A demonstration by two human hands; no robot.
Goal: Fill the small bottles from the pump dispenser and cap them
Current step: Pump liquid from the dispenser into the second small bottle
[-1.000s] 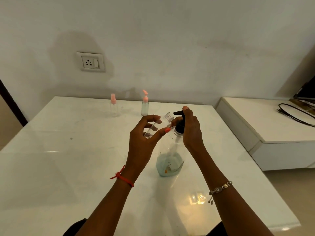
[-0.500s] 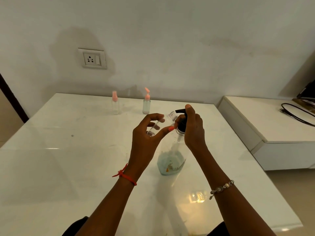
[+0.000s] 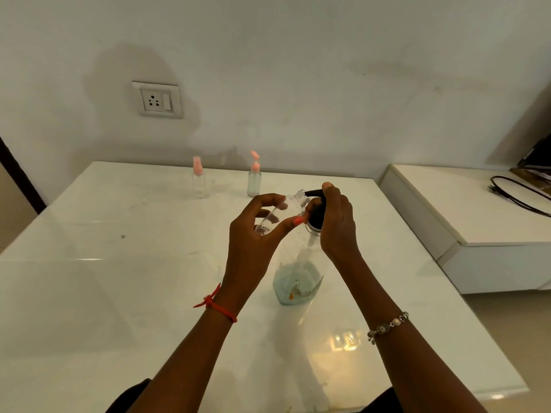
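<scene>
Barely budged from a second ago: same pose for both hands, just sitting a touch higher in view along with everything else. Still mid-fill. Got the small bottle (image 3: pixel 269 218) pinched in the left hand (image 3: pixel 252 248) between thumb and curled fingers, uncapped, tilted with its threaded mouth right up at the black spout of the pump dispenser (image 3: pixel 298 281). Got the right hand (image 3: pixel 338 228) wrapped round the pump head, index finger laid on top, about to press or already pressing, can't tell which. Can't make out any liquid inside the held bottle, so guessing empty or close to it. Not much left in the dispenser either: only a shallow pale blue layer at the bottom, standing on the surface (image 3: pixel 119 293) between the forearms. Further back near the wall, spotted two more small ones, upright and apart: spray-top bottle (image 3: pixel 199 186) with a pink cap, looking clear, maybe empty, and flip-top bottle (image 3: pixel 254 181) with a pink cap, looking cloudy, probably filled. So roughly: one likely done, one in hand needing pumps and a cap, one unclear. No loose cap anywhere in view for the held one.
</scene>
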